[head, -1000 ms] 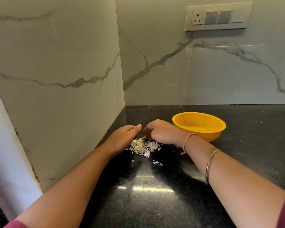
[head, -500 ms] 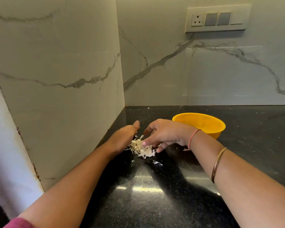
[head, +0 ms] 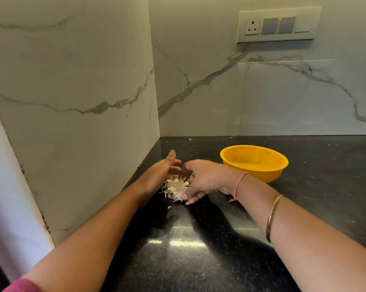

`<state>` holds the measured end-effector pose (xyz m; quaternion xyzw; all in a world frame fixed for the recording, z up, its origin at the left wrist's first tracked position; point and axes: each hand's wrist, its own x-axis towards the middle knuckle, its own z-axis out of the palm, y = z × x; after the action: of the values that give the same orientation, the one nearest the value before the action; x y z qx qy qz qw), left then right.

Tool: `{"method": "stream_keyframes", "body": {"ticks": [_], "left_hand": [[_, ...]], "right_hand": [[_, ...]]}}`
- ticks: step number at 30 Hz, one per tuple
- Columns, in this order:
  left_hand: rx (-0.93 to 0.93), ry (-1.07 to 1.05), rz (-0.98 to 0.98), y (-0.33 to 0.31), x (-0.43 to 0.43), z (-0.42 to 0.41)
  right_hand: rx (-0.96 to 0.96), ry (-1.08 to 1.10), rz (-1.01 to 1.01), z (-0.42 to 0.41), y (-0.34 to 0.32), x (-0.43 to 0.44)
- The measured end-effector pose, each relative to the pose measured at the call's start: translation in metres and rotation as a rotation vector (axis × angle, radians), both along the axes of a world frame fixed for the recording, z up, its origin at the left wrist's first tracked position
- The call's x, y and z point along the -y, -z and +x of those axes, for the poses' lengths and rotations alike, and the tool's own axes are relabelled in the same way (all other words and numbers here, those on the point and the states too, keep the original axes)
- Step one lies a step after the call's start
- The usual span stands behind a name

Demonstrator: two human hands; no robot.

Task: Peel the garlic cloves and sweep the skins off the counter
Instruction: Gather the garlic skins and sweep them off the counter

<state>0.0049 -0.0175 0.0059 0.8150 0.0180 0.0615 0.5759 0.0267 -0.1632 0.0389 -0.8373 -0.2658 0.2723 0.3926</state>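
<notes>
Head view is showing the garlic skins (head: 175, 189) lying in a small pile on the black counter (head: 199, 266), near the yellow bowl (head: 260, 174), to its left. The right hand (head: 205, 180) is curling its thumb and fingers round the pile from the bowl's side, with its fingertips touching the counter. The left hand (head: 160, 175) is standing on its edge on the side away from the bowl, with its fingers straight and its palm against the skins.
</notes>
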Motion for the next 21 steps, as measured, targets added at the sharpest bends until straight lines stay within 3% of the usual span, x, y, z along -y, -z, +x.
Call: {"method": "stream_keyframes", "body": {"ticks": [6, 11, 14, 21], "left_hand": [[0.141, -0.176, -0.129, -0.004, -0.004, -0.001], [0.267, -0.372, -0.261, -0.006, -0.010, 0.004], [0.282, -0.435, -0.261, -0.005, -0.013, 0.006], [0.239, -0.438, -0.265, -0.005, -0.010, 0.006]], "right_hand": [[0.468, 0.001, 0.024, 0.007, 0.000, 0.003], [0.583, -0.044, -0.225, 0.008, 0.024, -0.007], [0.777, -0.081, -0.326, 0.004, 0.037, -0.021], [1.023, -0.150, -0.228, 0.000, 0.040, -0.033]]}}
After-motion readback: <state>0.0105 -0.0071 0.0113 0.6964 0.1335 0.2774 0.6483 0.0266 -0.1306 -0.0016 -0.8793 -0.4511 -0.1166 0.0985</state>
